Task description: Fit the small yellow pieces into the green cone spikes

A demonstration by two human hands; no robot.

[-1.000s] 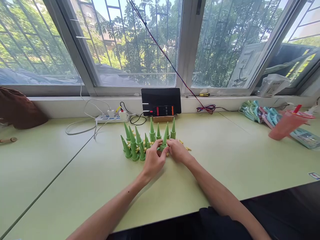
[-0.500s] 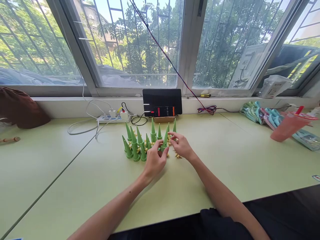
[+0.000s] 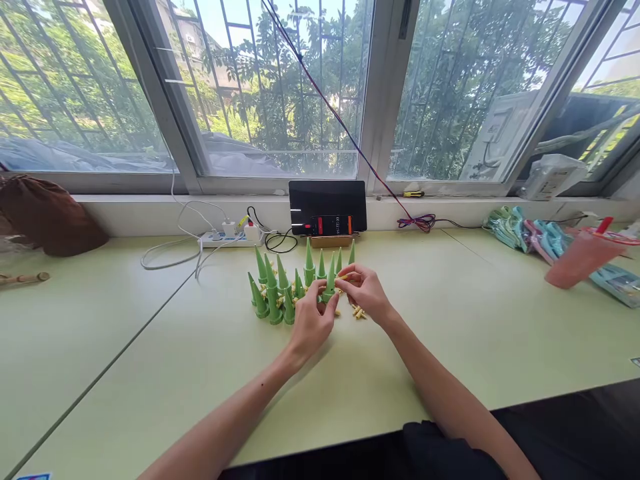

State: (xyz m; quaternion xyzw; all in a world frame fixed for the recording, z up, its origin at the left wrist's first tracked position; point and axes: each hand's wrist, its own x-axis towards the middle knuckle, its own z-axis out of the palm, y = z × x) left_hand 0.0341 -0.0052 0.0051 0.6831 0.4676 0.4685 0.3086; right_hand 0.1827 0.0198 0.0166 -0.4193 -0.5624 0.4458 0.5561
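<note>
A light green pointed cone (image 3: 331,279) with small dark holes stands upright in the fingers of my left hand (image 3: 313,319), which is closed around its lower part. Beside it, my right hand (image 3: 369,291) pinches a small yellow peg-like piece (image 3: 342,277) between thumb and fingers, close to the cone's right side. More green cones (image 3: 273,300) stand in a group left of and behind my hands. Small yellow pieces lie among them, partly hidden. To the right, below my right hand, rests a little pile of yellow pieces (image 3: 359,312).
Behind the cones a dark tablet (image 3: 327,200) and a phone (image 3: 333,225) lean upright on a small stand. A power strip (image 3: 233,239) with cables lies at the back left. On the right are a pink cup (image 3: 580,257) with a straw and plastic-wrapped packets (image 3: 507,227).
My right hand now shows a yellow piece in its pinch beside the cone. My left hand keeps its hold. The whole view has shifted slightly.
</note>
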